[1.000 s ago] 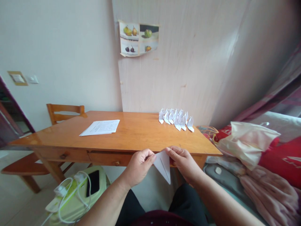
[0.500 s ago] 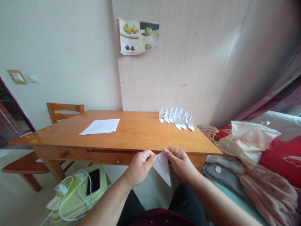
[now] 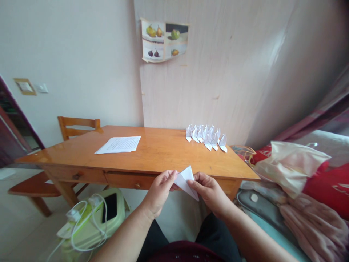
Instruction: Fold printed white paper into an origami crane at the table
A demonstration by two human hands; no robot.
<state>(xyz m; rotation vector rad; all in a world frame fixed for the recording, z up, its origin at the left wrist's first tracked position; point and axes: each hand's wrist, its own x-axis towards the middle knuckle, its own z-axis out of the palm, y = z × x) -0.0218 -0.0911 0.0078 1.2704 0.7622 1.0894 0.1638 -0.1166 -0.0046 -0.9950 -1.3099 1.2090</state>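
A small piece of folded white paper (image 3: 184, 181) is held in the air between my two hands, just in front of the table's near edge. My left hand (image 3: 161, 189) pinches its left corner between thumb and fingers. On the other side, my right hand (image 3: 208, 188) grips the paper with the thumb lying across its face. One point of the paper sticks up and another slants down to the right. Several folded paper figures (image 3: 209, 139) stand grouped at the table's back right. A stack of printed sheets (image 3: 119, 144) lies on the left half.
The wooden table (image 3: 160, 153) has drawers facing me. A wooden chair (image 3: 79, 125) stands behind its left end. Lower left, a pale green box (image 3: 120, 203) carries a phone (image 3: 109, 208) and white cables. Bags and a pink blanket (image 3: 313, 222) lie on the right.
The paper has turned: its long point hung downward before, and now one point stands up between my hands. My right thumb has shifted down onto its face. The view has moved slightly.
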